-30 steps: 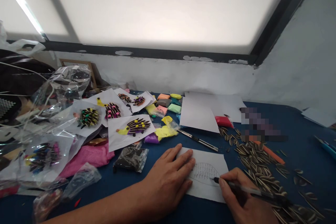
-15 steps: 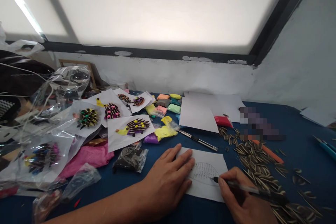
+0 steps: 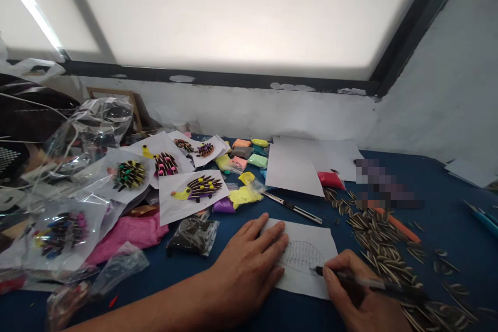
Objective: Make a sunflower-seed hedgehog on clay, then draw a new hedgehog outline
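Note:
A small white sheet of paper point(image 3: 303, 288) lies on the blue table, bearing a drawn oval point(image 3: 305, 255) filled with rows of short marks. My left hand point(image 3: 252, 262) rests flat across the sheet's left side, fingers stretched out. A black pen point(image 3: 361, 281) is pinched in my right hand point(image 3: 358, 290), its tip touching the paper near the oval's lower right edge. Part of the oval's left end is hidden by my left fingers. Striped sunflower seeds point(image 3: 389, 249) lie in a loose pile just right of my right hand.
Hedgehog pictures point(image 3: 202, 187) made with seeds and coloured clay lie to the left. Clay packets point(image 3: 257, 161), a utility knife point(image 3: 291, 206) and larger white sheets point(image 3: 293, 166) are beyond my hands. A black clay packet point(image 3: 194, 233) sits near my left forearm. Blue-handled tool point(image 3: 482, 218) at far right.
The pen tip has shifted slightly left and down along the oval's lower right, with my right hand following. My left hand and the sheet stay in place.

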Available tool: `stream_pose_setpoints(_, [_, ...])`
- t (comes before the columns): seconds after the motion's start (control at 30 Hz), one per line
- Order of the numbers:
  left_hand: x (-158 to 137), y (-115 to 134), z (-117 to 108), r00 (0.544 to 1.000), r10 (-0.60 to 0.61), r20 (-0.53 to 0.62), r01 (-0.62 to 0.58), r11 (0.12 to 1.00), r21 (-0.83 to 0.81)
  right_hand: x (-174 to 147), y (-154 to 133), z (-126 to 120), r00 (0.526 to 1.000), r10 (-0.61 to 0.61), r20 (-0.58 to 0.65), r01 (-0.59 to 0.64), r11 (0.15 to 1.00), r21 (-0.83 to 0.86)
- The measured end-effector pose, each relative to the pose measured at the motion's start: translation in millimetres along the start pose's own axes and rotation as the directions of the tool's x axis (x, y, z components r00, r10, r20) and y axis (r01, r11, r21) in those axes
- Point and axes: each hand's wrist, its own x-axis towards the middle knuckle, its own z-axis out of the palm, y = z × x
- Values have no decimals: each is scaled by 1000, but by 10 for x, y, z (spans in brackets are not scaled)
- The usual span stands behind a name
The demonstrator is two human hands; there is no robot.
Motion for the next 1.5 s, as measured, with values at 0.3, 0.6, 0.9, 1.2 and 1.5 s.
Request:
stream_pose_setpoints(0.3, [1, -13, -2, 1000, -21, -17, 21, 1000, 5, -37, 75, -29, 997, 24, -68, -23, 1000, 15])
stream_pose_setpoints(0.6, [15, 6, -26, 999, -10, 34, 10, 1000, 18, -34, 12, -3, 998, 39, -47, -37, 998, 41])
stream_pose_setpoints(0.9, [10, 5, -25, 1000, -8, 21, 8, 1000, 18, -30, 7, -27, 999, 20, -38, -20, 1000, 21])
stream_pose_setpoints(1.2, [12, 6, -20, 1000, -5, 13, 5, 1000, 18, -20, -13, -8, 1000, 21, -24, -20, 1000, 16])
stream_pose_setpoints(1.5, [4, -15, -14, 1000, -20, 1, 21, 1000, -10, -53, 37, -7, 997, 61, -38, -59, 997, 50])
